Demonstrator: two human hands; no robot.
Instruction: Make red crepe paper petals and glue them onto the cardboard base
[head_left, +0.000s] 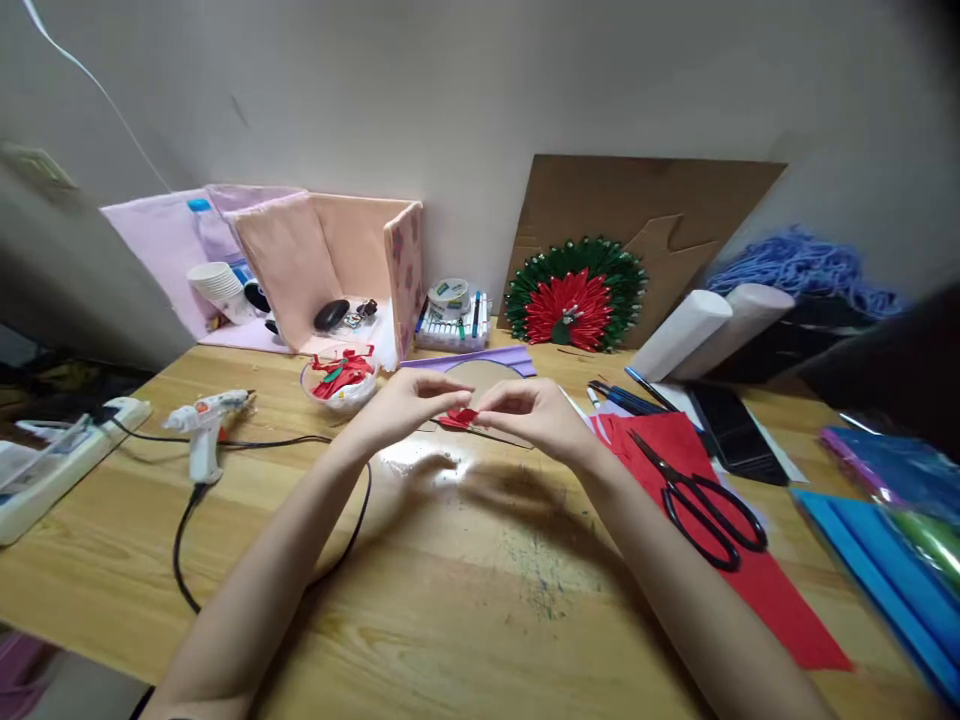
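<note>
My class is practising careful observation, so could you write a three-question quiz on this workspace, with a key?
1. What colour is the small piece between the left hand and the right hand?
2. True or false: the black scissors lie at least partly on the red sheet.
3. In this view, which appears left of the clear bowl?
A) phone
B) glue gun
C) white rolls

Key: 1. Red; 2. True; 3. B
</note>
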